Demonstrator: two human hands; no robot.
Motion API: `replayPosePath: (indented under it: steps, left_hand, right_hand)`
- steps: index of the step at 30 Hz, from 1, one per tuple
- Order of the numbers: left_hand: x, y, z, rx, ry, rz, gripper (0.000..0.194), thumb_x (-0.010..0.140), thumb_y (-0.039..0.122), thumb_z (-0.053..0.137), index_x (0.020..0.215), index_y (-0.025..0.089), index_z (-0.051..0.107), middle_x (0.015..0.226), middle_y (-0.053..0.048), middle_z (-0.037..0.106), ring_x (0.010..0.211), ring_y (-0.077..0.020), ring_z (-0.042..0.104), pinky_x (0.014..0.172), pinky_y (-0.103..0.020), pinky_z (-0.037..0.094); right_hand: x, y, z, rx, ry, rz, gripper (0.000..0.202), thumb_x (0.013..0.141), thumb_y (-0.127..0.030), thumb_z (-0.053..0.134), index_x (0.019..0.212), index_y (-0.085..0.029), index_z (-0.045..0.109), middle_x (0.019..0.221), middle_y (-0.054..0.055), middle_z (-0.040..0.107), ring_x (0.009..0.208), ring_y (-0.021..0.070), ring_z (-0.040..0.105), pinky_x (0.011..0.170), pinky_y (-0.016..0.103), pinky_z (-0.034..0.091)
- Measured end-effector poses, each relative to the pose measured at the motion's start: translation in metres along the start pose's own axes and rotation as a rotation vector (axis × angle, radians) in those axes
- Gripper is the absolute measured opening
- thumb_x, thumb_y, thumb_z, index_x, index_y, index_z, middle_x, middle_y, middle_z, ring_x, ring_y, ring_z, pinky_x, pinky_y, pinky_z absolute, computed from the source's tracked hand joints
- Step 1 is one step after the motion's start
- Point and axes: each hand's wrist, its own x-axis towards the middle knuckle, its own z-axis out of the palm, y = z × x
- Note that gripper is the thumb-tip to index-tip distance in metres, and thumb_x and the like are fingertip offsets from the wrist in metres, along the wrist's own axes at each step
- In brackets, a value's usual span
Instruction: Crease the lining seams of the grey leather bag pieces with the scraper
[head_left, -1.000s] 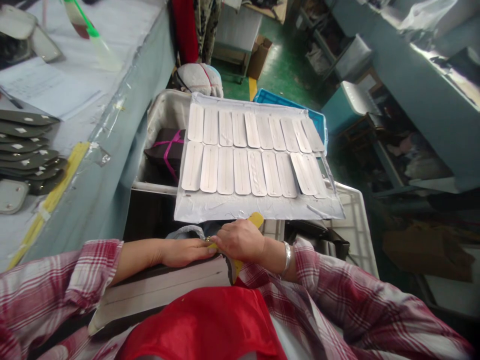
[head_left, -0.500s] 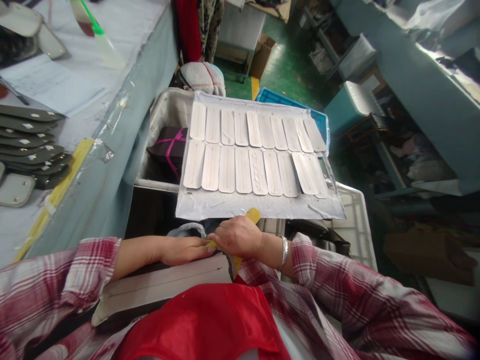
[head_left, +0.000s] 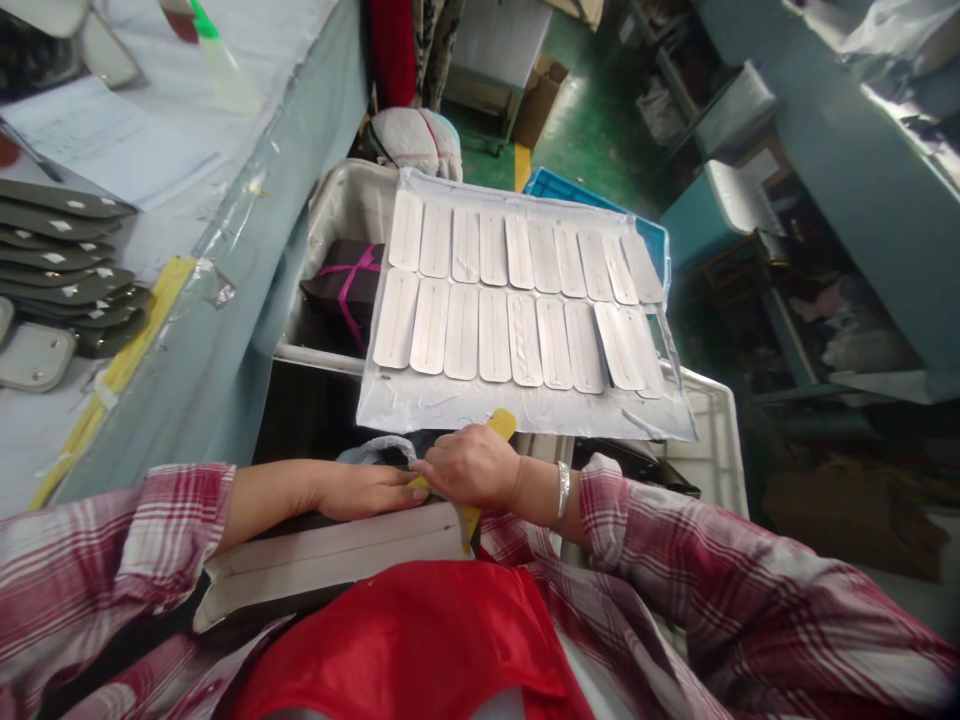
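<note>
My right hand point(head_left: 472, 468) is closed round a flat yellow strip-like tool point(head_left: 502, 423), whose rounded end sticks out above the fist and whose other end shows below it. My left hand point(head_left: 367, 490) lies flat with fingers stretched along the far edge of a long pale piece with a dark lengthwise line point(head_left: 337, 552), held across my lap. The fingertips of both hands meet near this piece's right end, where a bit of yellow shows. What lies under the left palm is hidden.
In front, a white-covered board point(head_left: 480, 405) carries two rows of pale rounded strips. It rests over white crates point(head_left: 322, 355), one holding a dark bundle tied with pink ribbon point(head_left: 349, 285). Stacked dark flaps point(head_left: 64, 265) and papers point(head_left: 112, 140) lie on the left table. A blue crate point(head_left: 656, 250) stands behind.
The view has shifted slightly, so the board and crates sit a little higher and farther right. My hands have barely moved and keep the same hold.
</note>
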Motion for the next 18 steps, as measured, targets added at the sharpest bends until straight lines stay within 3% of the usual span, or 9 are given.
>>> replayPosePath:
  steps: [7,12,15,18]
  left_hand:
    - [-0.014,-0.009,-0.002,0.054,0.017,-0.053,0.060,0.089,0.056,0.022,0.138,0.022,0.027,0.139,-0.002,0.039,0.126,-0.0171,0.036,0.107,-0.026,0.022]
    - [-0.041,-0.017,-0.001,0.092,0.102,-0.115,0.060,0.089,0.057,0.022,0.136,0.022,0.033,0.135,-0.002,0.045,0.122,-0.0193,0.041,0.105,-0.027,0.026]
    - [-0.055,-0.011,0.002,0.146,0.146,-0.166,0.063,0.087,0.059,0.023,0.133,0.019,0.038,0.128,-0.005,0.052,0.119,-0.0223,0.045,0.101,-0.029,0.031]
    - [-0.065,0.003,0.004,0.206,0.242,-0.173,0.063,0.087,0.059,0.023,0.136,0.021,0.033,0.134,-0.005,0.045,0.123,-0.0238,0.040,0.102,-0.032,0.030]
  right_hand:
    - [0.011,-0.010,-0.004,-0.017,-0.039,0.067,0.050,0.095,-0.035,0.020,0.076,-0.016,0.062,0.069,0.005,0.063,0.063,0.0150,0.057,0.050,0.025,0.031]
    - [0.034,-0.030,-0.006,-0.019,-0.043,0.093,0.049,0.095,-0.038,0.020,0.085,-0.017,0.063,0.079,0.006,0.065,0.071,0.0178,0.060,0.054,0.027,0.036]
    - [0.043,-0.038,-0.011,-0.048,-0.046,0.072,0.043,0.095,-0.037,0.026,0.090,-0.017,0.063,0.082,0.007,0.065,0.074,0.0179,0.060,0.056,0.027,0.038]
    - [0.039,-0.032,-0.024,-0.070,-0.092,0.082,0.038,0.094,-0.038,0.030,0.091,-0.021,0.064,0.085,0.005,0.066,0.077,0.0181,0.061,0.057,0.027,0.040]
